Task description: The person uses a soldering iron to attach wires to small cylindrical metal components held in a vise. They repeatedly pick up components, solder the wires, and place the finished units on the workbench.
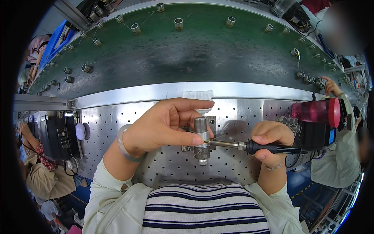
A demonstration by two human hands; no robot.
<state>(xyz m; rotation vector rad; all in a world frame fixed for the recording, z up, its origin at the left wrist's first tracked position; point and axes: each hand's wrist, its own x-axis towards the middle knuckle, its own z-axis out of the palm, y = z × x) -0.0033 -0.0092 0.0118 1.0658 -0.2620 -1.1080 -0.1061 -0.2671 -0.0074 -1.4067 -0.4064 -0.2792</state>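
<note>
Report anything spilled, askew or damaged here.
Nothing clearly stands out. The left hand pinches a metal cylinder, the right hand holds a soldering iron; dark smudges on the green belt may just be wear.

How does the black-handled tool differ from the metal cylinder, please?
The black-handled tool is long and slender; the metal cylinder is shorter and thicker. The tool lies crosswise in view, while the cylinder runs top to bottom. The tool is partly black, the cylinder silvery grey. Both show bare metal.

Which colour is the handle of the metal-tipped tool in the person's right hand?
The long, slim tool handle is black, best seen in the head view.
</note>
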